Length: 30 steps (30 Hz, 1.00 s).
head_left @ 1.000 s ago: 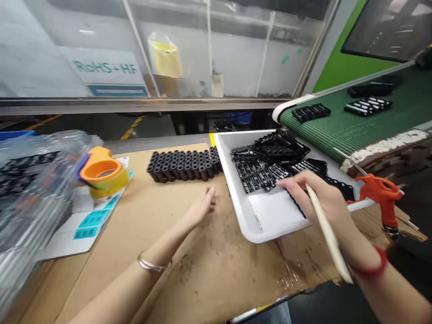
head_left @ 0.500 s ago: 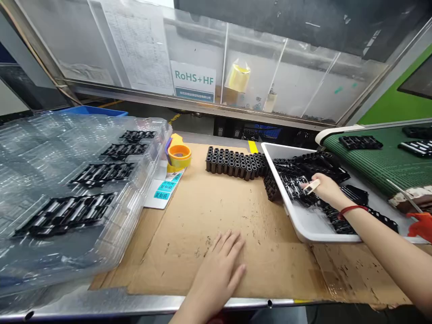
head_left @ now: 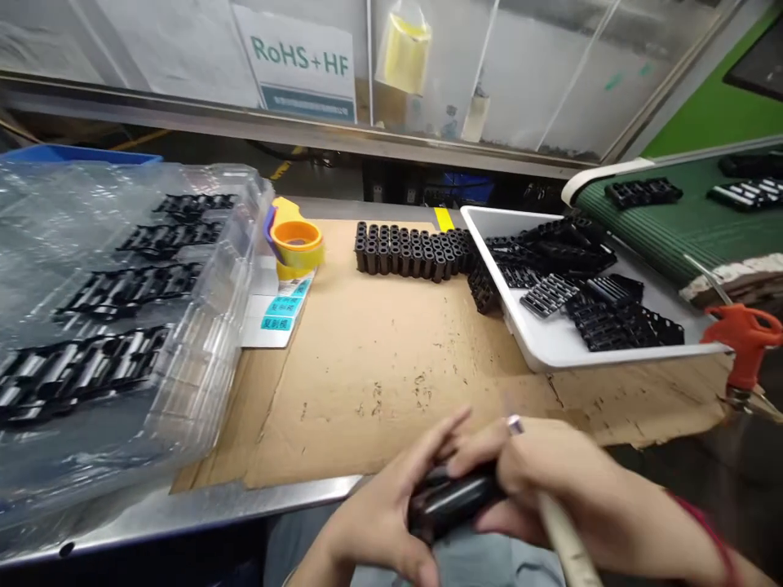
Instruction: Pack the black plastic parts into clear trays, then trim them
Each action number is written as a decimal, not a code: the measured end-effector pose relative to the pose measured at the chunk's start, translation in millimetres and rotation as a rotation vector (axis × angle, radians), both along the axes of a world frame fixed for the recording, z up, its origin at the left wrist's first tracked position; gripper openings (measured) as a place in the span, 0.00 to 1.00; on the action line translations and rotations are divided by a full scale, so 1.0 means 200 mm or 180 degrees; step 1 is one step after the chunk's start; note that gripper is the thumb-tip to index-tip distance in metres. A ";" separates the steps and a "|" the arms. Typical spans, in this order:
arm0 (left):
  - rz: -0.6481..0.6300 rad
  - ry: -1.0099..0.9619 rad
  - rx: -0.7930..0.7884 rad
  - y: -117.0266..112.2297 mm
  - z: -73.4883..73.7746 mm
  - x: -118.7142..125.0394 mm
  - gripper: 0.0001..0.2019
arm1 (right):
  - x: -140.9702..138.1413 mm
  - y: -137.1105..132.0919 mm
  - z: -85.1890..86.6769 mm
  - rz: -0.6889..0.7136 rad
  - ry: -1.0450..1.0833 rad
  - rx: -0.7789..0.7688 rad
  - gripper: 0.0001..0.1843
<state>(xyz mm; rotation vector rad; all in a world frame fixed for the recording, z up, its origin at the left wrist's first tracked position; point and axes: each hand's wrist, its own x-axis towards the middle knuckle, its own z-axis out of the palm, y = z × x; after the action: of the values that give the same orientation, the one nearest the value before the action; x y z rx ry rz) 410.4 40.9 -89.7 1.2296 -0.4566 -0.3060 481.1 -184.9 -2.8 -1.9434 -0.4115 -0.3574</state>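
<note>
1. Both hands are pulled in at the near edge of the tabletop (head_left: 201,509), off the cardboard, working on one short black tube (head_left: 449,501). It's a bit blurry, so I can't make out any detail on it.
2. Left hand (head_left: 367,526) cups the tube from the left and underneath, with the fingers (head_left: 428,444) slightly spread.
3. Right hand (head_left: 575,489) is curled over the tube's other end, pressing toward the left hand. That fist also grips a pale wooden stick (head_left: 566,542) pointing down out of view. There's a silver ring (head_left: 515,424) on a finger and a red wristband (head_left: 703,530).
4. A worn cardboard sheet (head_left: 379,383) covers most of the tabletop. A block of upright black tubes (head_left: 409,253) stands packed in rows along its far edge.
5. Far right corner: a white tray (head_left: 550,350) loaded with black plastic parts (head_left: 587,314).
6. Left side: stacked clear plastic trays (head_left: 201,269) holding black parts (head_left: 128,285), with an orange tape dispenser (head_left: 298,244) and teal labels (head_left: 281,314) just beside them.
7. Past the tray sit a green conveyor belt (head_left: 685,228) and an orange air blow gun (head_left: 746,334).
</note>
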 end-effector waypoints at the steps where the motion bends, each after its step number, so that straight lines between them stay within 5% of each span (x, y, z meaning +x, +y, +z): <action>1: -0.0014 0.0026 -0.0012 -0.02 0.02 -0.03 0.49 | -0.05 0.04 -0.04 0.0139 0.0193 0.0100 0.29; 3: 0.0236 0.0040 -0.0046 -0.06 0.05 -0.10 0.41 | -0.12 0.12 -0.09 0.0444 0.0560 0.0331 0.28; 6: 0.0686 0.0011 0.0190 -0.11 0.05 -0.18 0.41 | -0.16 0.18 -0.12 0.1095 0.1093 0.0727 0.26; 11: 0.0827 -0.0066 0.0928 -0.15 0.03 -0.24 0.37 | -0.18 0.18 -0.16 0.1936 0.1870 0.1173 0.21; 18: 0.0530 0.0037 0.1252 -0.22 0.00 -0.25 0.38 | -0.23 0.16 -0.21 0.1848 0.2304 0.1218 0.22; 25: 0.1001 0.0228 0.1290 -0.25 0.03 -0.26 0.30 | -0.25 0.14 -0.26 0.1085 0.2027 0.1812 0.17; 28: 0.1143 0.0352 0.1245 -0.26 0.05 -0.26 0.29 | -0.28 0.09 -0.27 0.1055 0.1808 0.1886 0.23; 30: 0.1166 0.0371 0.1198 -0.26 0.07 -0.25 0.28 | -0.31 0.06 -0.27 0.1113 0.1879 0.1742 0.18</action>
<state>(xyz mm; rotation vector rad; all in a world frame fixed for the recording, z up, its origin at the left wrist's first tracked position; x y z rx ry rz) 360.6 -12.0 -75.4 1.6228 -0.0659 -0.1505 418.2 -173.2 -56.4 -1.3225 -0.2217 0.3070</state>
